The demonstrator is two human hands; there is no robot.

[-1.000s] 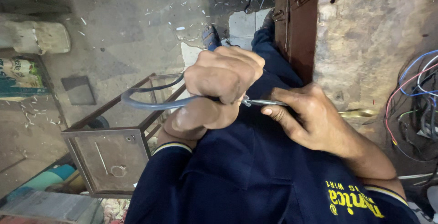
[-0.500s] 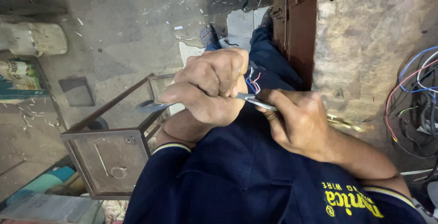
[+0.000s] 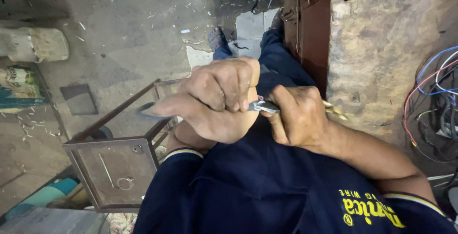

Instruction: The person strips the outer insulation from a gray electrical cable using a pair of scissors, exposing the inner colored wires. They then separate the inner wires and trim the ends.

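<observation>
My left hand [image 3: 214,100] is closed in a fist around a grey cable [image 3: 149,113], whose bent part sticks out to the left of the fist. My right hand [image 3: 296,118] grips a metal hand tool [image 3: 263,105] with yellowish handles that show to the right of the hand. The tool's tip meets the cable end right at the left fist. The cable's cut end is hidden between the two hands. Both hands are held above my lap in dark blue clothing.
A rusty metal frame box [image 3: 117,167] stands on the floor at lower left. A brown metal door [image 3: 310,29] and a rough wall [image 3: 381,48] are on the right, with loose coloured wires [image 3: 436,86] at the far right. Scraps litter the concrete floor [image 3: 133,29].
The right hand has slid left along the tool and closed up against the left fist. The coloured inner wires seen half a second ago are now hidden. The long cable loop has shortened.
</observation>
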